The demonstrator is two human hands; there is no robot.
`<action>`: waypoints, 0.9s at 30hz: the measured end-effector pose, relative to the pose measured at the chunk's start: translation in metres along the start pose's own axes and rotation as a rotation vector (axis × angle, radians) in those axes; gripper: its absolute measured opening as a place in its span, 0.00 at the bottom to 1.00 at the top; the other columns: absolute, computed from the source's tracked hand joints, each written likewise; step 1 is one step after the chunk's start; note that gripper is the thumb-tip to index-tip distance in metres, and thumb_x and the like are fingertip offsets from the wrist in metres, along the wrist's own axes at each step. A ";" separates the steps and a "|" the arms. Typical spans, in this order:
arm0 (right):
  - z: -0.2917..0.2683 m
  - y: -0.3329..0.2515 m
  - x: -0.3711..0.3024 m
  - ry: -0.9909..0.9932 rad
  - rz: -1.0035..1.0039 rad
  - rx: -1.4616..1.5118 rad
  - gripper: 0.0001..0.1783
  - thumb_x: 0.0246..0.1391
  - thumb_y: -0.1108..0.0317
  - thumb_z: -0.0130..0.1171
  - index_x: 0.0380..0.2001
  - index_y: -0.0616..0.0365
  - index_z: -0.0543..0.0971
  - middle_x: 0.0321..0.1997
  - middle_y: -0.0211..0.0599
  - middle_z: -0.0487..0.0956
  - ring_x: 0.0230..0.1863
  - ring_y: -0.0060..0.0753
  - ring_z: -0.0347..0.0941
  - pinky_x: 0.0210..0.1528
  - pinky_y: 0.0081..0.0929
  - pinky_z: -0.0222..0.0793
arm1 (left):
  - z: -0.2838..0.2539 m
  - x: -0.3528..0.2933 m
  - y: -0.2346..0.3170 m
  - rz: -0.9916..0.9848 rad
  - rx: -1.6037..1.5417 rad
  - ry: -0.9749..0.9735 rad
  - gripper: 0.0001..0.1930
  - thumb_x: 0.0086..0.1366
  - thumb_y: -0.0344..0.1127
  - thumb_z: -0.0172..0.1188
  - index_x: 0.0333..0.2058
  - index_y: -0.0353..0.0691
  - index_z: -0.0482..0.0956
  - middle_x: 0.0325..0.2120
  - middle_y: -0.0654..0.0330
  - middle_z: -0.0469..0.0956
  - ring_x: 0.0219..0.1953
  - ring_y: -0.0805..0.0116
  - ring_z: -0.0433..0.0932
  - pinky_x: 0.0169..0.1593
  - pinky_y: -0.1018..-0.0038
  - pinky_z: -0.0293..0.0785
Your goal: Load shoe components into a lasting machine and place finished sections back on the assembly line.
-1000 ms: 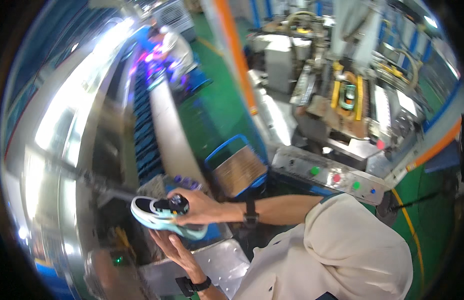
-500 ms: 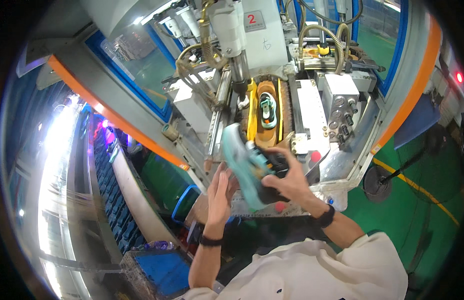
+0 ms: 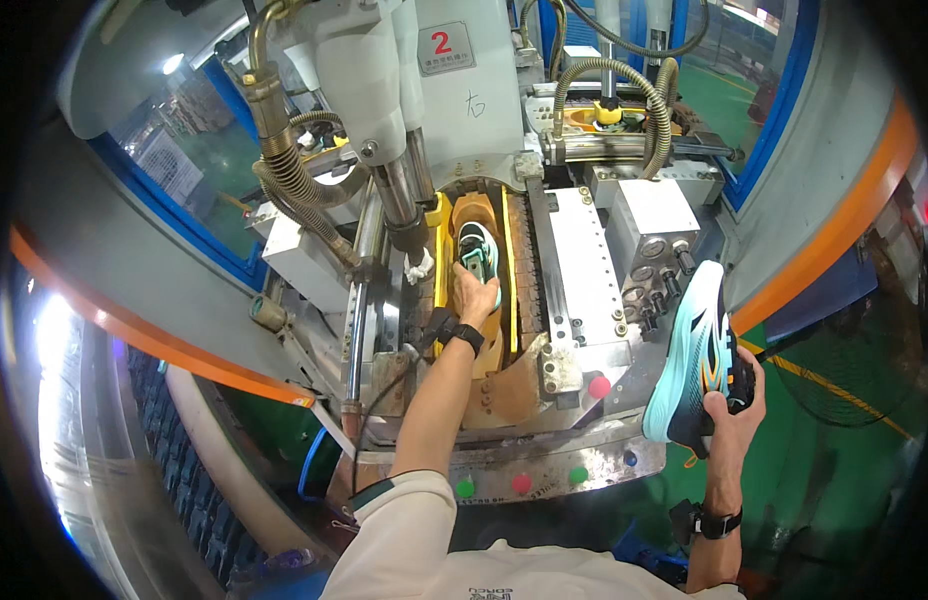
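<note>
In the machine's narrow bay lies a teal, black and white sneaker (image 3: 480, 240), toe away from me, on a tan padded bed (image 3: 481, 208) between yellow side plates. My left hand (image 3: 474, 299) reaches in over its near end, fingers closed around the collar; the fingertips are partly hidden. At the right, outside the bay, my right hand (image 3: 736, 412) grips a second sneaker (image 3: 692, 360) by its opening. That shoe is held up on end, its pale teal sole facing left and its black upper against my palm.
A metal cylinder (image 3: 396, 195) with hoses stands just left of my left hand. Colored buttons (image 3: 522, 484) line the machine's front edge. A valve block (image 3: 656, 235) with knobs sits at right. An orange-edged frame (image 3: 854, 220) curves beside the held shoe. A conveyor (image 3: 184, 450) runs at left.
My right hand has carried its sneaker from the middle out to the right. My left hand has gone from open beside that shoe to holding the one in the bay.
</note>
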State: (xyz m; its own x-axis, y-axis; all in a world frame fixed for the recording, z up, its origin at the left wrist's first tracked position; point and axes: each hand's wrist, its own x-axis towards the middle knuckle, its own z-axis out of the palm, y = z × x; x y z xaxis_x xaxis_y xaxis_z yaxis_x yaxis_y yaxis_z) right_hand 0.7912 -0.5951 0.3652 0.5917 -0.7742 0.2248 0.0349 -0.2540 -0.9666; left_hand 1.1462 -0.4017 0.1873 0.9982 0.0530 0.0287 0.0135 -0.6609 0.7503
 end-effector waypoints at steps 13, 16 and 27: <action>0.273 0.028 0.147 -0.556 -0.020 -0.558 0.32 0.36 0.55 0.74 0.41 0.69 0.79 0.33 0.46 0.82 0.33 0.37 0.81 0.38 0.33 0.76 | -0.211 -0.161 -0.038 -0.448 -1.187 -0.526 0.22 0.57 0.27 0.67 0.51 0.34 0.75 0.39 0.60 0.80 0.36 0.69 0.81 0.37 0.71 0.80; 0.348 0.027 0.122 -0.789 0.136 -0.717 0.33 0.36 0.55 0.75 0.42 0.71 0.79 0.39 0.54 0.82 0.42 0.46 0.81 0.43 0.36 0.77 | -0.269 -0.220 -0.070 -0.460 -1.050 -0.383 0.27 0.53 0.24 0.67 0.53 0.30 0.73 0.42 0.58 0.80 0.42 0.69 0.81 0.43 0.74 0.78; 0.436 0.123 0.075 -0.466 -0.131 -0.850 0.32 0.48 0.64 0.62 0.53 0.67 0.62 0.44 0.63 0.78 0.43 0.62 0.80 0.45 0.48 0.77 | -0.369 -0.392 -0.151 -0.676 -1.003 0.501 0.18 0.63 0.23 0.60 0.52 0.38 0.74 0.36 0.63 0.77 0.28 0.77 0.72 0.26 0.80 0.65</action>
State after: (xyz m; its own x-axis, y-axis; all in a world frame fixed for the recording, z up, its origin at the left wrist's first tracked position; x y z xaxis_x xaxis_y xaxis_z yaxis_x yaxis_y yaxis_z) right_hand 1.1913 -0.4315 0.2091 0.8899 -0.4497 0.0764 -0.3608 -0.7964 -0.4854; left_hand 0.7315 -0.0466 0.3059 0.6785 0.5672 -0.4668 0.2339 0.4356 0.8692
